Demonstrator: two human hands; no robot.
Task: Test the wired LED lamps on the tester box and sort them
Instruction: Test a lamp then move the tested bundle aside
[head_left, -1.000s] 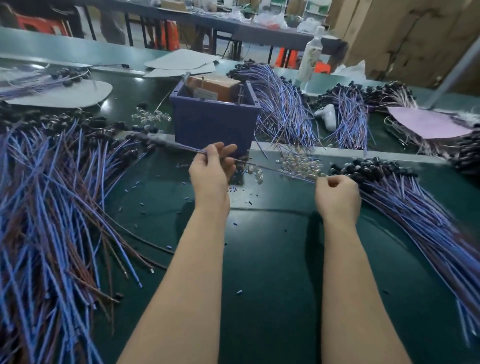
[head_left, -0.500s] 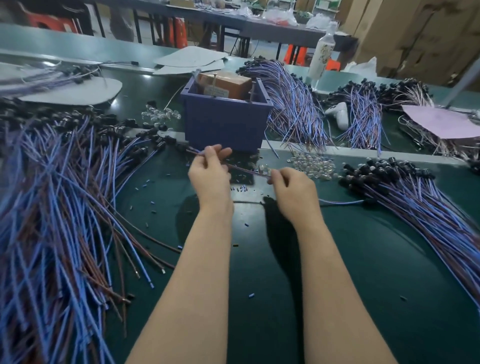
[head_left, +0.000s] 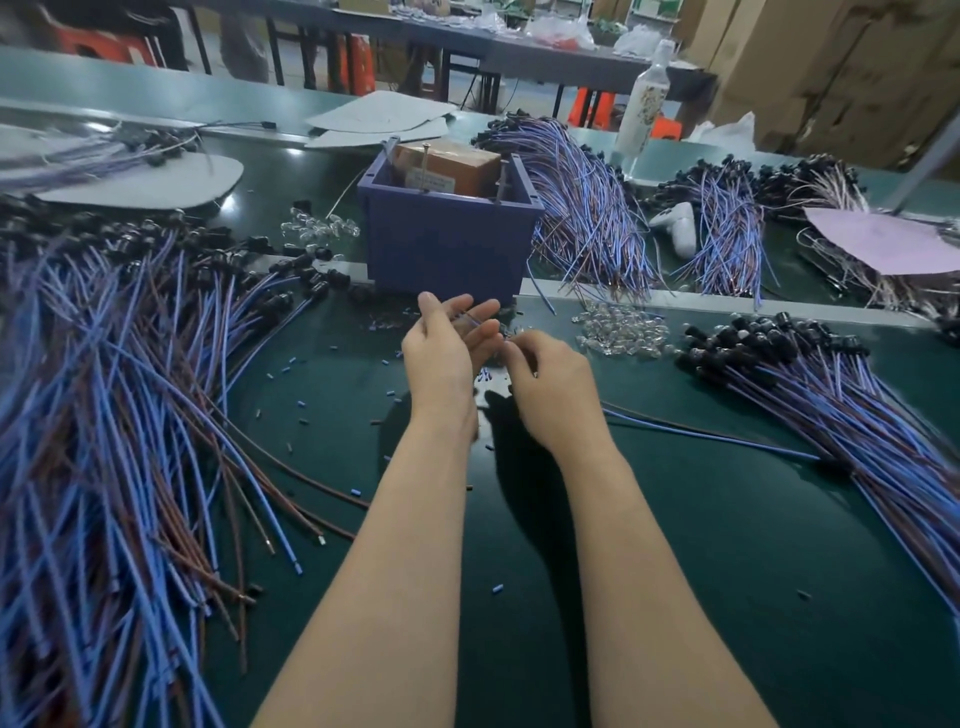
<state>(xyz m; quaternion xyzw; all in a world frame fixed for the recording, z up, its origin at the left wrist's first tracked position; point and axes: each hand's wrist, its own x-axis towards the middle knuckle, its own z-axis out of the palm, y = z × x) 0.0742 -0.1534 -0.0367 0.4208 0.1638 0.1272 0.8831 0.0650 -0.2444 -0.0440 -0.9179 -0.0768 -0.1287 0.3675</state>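
Observation:
The blue tester box (head_left: 447, 249) stands at the belt's far edge with a brown unit (head_left: 447, 162) inside it. Just in front of it my left hand (head_left: 441, 353) and my right hand (head_left: 553, 387) meet. My right hand pinches the bare end of one wired lamp (head_left: 706, 435). Its blue and brown lead trails right across the belt to a black head near the right pile. A thin stretch of the lead crosses my left fingers, which are loosely spread around it. Big heaps of wired lamps lie at the left (head_left: 119, 395) and at the right (head_left: 841, 395).
Clear loose LED bulbs (head_left: 618, 330) lie right of my hands, and more of them (head_left: 318, 226) left of the box. Cut insulation bits litter the green belt (head_left: 675, 571). Further lamp bundles (head_left: 582, 208), a white bottle (head_left: 644, 104) and paper sheets sit behind.
My right hand has moved left from the right pile to my left hand, dragging one lamp's lead out behind it. My left hand has opened its fingers wider. The view has shifted a little.

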